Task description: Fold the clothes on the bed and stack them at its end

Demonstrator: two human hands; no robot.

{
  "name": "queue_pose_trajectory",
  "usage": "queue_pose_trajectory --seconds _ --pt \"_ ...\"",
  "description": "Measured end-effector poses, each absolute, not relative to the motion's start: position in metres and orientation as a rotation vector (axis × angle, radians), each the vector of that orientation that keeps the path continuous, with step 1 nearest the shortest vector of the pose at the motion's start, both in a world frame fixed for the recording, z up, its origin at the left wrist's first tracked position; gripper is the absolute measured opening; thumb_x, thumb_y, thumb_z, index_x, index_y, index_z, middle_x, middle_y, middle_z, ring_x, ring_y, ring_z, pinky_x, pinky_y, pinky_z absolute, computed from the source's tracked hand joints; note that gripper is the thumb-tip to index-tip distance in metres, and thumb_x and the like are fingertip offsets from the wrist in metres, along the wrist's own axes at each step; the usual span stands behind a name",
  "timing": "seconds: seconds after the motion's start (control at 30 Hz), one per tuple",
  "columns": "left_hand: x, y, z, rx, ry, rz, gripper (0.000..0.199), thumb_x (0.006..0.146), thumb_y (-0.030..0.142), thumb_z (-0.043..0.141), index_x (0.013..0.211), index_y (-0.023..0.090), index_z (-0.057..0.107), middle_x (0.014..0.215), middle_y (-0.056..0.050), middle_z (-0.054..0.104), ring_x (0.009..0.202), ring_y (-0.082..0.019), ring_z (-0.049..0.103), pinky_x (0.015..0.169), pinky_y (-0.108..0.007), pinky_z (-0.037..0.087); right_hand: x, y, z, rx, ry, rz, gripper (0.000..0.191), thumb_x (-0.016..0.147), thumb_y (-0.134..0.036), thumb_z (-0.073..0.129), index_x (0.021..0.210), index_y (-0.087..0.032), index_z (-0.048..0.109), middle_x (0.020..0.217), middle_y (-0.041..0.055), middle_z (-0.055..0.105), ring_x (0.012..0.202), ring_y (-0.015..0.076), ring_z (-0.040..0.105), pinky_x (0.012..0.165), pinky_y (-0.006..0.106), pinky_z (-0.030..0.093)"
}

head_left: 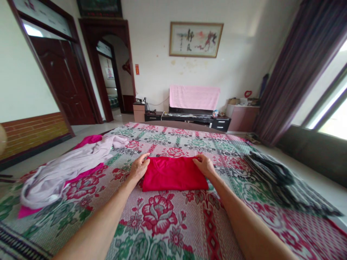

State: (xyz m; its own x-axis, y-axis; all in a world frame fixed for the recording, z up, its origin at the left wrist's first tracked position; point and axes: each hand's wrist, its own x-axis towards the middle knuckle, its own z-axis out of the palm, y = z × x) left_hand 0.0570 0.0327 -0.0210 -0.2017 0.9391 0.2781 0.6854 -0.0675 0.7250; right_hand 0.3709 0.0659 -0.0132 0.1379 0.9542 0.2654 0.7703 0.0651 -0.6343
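A red garment [175, 175], folded into a flat rectangle, lies on the flowered bedspread [159, 215] in front of me. My left hand [140, 167] pinches its far left corner between thumb and fingers. At the far right corner, my right hand [204, 165] grips the cloth in the same way. The folded edge between both hands runs straight, and a curved seam like a neckline shows near the left side.
To the left lies a heap of pale lilac clothing [73, 162] over bright pink cloth [86, 173]. Dark striped clothing [282, 180] lies at the right edge. Beyond the bedspread stand a low black cabinet [221, 124] and a screen under a pink towel [193, 97].
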Motion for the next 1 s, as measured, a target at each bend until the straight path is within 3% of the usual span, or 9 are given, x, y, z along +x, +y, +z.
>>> queue_pose_trajectory --seconds 0.13,0.27,0.7,1.0 --pt "0.056 0.034 -0.023 1.795 1.853 1.152 0.037 0.085 0.025 0.046 0.113 0.02 0.069 0.087 -0.002 0.074 0.083 -0.016 0.066 0.079 -0.025 0.048 0.371 0.064 -0.012 -1.742 -1.66 0.327 0.021 0.078 -0.029 0.059 0.092 -0.019 0.071 0.083 0.0023 0.073 0.08 0.0178 0.067 0.07 0.024 0.045" --pt "0.057 0.035 -0.026 1.782 1.893 1.157 0.035 0.085 0.025 0.046 0.11 0.019 0.07 0.105 -0.004 0.074 0.097 -0.018 0.066 0.089 -0.026 0.047 0.37 0.063 -0.011 -1.778 -1.642 0.302 0.023 0.08 -0.031 0.059 0.094 -0.019 0.071 0.084 0.0036 0.073 0.08 0.0181 0.067 0.071 0.025 0.044" --pt "0.064 0.03 -0.023 1.937 2.07 1.05 0.034 0.088 0.023 0.045 0.113 0.021 0.068 0.112 -0.003 0.072 0.104 -0.018 0.066 0.095 -0.025 0.046 0.371 0.066 -0.023 -1.807 -1.711 0.155 0.025 0.082 -0.03 0.059 0.104 -0.021 0.066 0.086 0.0039 0.073 0.083 0.0195 0.067 0.071 0.026 0.044" --pt "0.069 0.027 -0.023 1.971 2.207 0.962 0.037 0.089 0.028 0.048 0.121 0.017 0.065 0.108 -0.009 0.073 0.102 -0.023 0.067 0.093 -0.03 0.047 0.374 0.057 -0.022 -1.751 -1.782 0.179 0.036 0.086 -0.034 0.056 0.118 -0.017 0.059 0.097 0.0078 0.073 0.091 0.0218 0.067 0.079 0.028 0.045"
